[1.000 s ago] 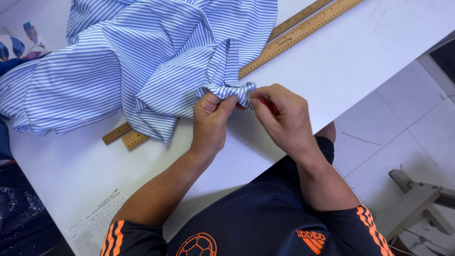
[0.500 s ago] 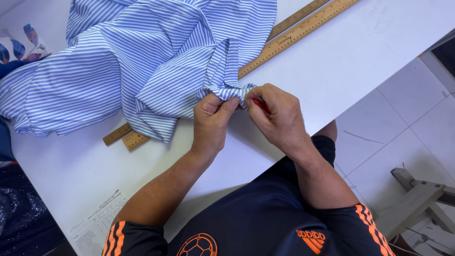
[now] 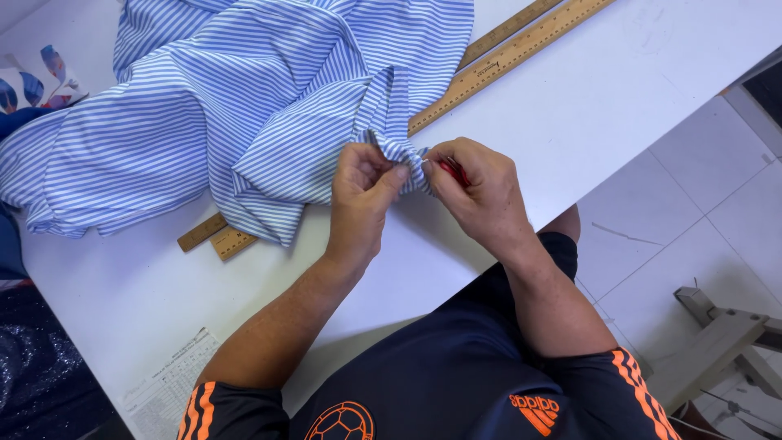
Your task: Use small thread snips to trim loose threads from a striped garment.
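Left hand (image 3: pixel 362 191) pinches a bunched fold of the striped cloth (image 3: pixel 244 106) at the bench (image 3: pixel 635 106) front edge. Right hand (image 3: pixel 481 191) is closed on the same fold, with a small red tool (image 3: pixel 453 171) in its fingers. Cloth lies heaped over two wooden rulers (image 3: pixel 505 53). Printed sheet (image 3: pixel 167 387) at near left.

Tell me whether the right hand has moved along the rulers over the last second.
Barely. The right hand has edged slightly left toward the left hand, judged against the rulers, and keeps pinching the striped fabric with something small and red.
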